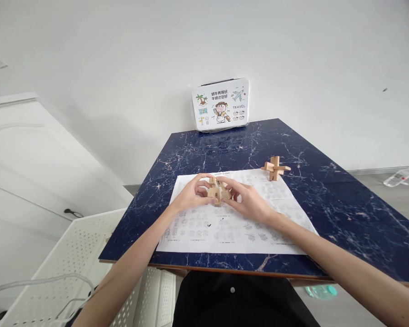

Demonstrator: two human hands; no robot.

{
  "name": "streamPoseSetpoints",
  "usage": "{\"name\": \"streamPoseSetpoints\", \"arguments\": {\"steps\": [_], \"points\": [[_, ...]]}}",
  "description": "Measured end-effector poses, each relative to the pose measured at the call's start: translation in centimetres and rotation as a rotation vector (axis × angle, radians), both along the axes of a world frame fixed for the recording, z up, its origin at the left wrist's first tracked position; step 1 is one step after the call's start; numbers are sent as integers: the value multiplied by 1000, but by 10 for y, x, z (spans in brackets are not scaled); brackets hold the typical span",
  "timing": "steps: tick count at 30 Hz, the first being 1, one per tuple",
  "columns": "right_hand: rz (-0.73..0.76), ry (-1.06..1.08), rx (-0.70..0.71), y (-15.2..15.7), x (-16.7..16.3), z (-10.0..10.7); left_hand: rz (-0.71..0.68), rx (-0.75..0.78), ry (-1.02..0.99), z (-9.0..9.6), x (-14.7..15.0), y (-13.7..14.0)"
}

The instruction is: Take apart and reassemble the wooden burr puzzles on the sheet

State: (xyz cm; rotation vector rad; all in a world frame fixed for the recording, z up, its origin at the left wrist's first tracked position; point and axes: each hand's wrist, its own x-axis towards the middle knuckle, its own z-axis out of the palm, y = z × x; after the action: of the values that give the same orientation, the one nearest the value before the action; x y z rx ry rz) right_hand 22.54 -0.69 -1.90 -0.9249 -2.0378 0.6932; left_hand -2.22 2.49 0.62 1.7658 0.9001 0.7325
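Note:
Between my two hands is a wooden interlocking puzzle [217,198] made of several pale notched pieces, some marked with black numbers. My left hand [192,193] grips its left side, fingers curled behind and thumb in front. On the right side, my right hand [247,200] pinches a slanted piece [226,192] between thumb and fingers. The hands hold the puzzle just over a printed instruction sheet [191,247] showing rows of small diagrams. Another wooden puzzle [274,168], cross-shaped and assembled, rests at the sheet's upper right corner.
The dark blue marbled table [327,195] carries the sheet. A white cartoon-printed case [221,105] leans on the wall at the back. White perforated baskets [75,245] with cables stand at the left. Plastic bottles [401,176] lie on the floor.

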Motion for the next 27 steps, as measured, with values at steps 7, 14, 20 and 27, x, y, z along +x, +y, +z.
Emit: {"name": "streamPoseSetpoints", "arguments": {"steps": [7, 14, 20, 27], "points": [[25, -166, 119, -6, 0, 1, -81, 12, 14, 5, 7, -7], [-11, -254, 168, -5, 1, 0, -147, -20, -2, 8, 10, -10], [29, -286, 251, -4, 2, 4, -157, -86, -2, 6, 11, -11], [24, -412, 387, -5, 3, 4, -126, -79, 57, 7, 14, -13]]}}
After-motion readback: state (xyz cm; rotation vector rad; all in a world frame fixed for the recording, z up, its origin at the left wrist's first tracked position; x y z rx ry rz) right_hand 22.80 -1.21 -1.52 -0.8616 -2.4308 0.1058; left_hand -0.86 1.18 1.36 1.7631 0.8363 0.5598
